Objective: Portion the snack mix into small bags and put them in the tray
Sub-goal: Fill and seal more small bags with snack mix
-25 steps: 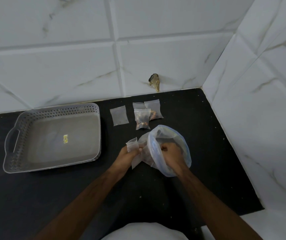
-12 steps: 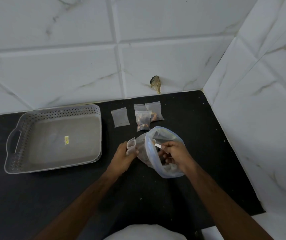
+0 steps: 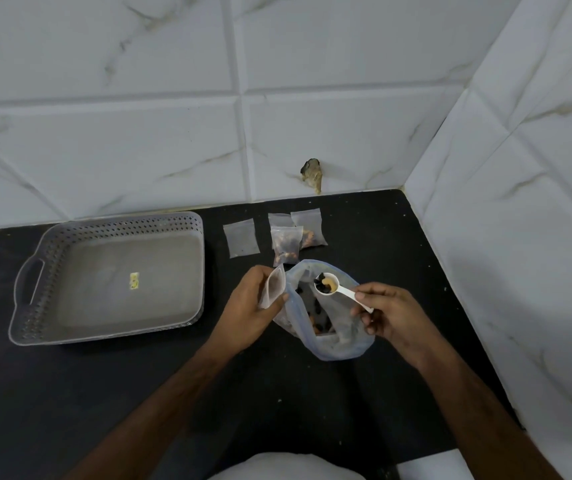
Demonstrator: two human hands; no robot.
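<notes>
Presently a small white plastic scoop (image 3: 333, 289) loaded with snack mix is pinched in the right hand (image 3: 386, 315) above the large clear supply bag (image 3: 326, 306); just left of that bag, a small clear pouch (image 3: 272, 289) is gripped by the left hand (image 3: 250, 306). The pouch mouth should be kept spread and the scoop tipped slowly.

Pretty dim, flat indoor light – no glare anywhere. The dark counter (image 3: 364, 393) swallows detail, the white wall tiles (image 3: 139, 150) look grey. Grout lines bend near the edges – wide-angle distortion. Overall a bit soft and smeary.
</notes>
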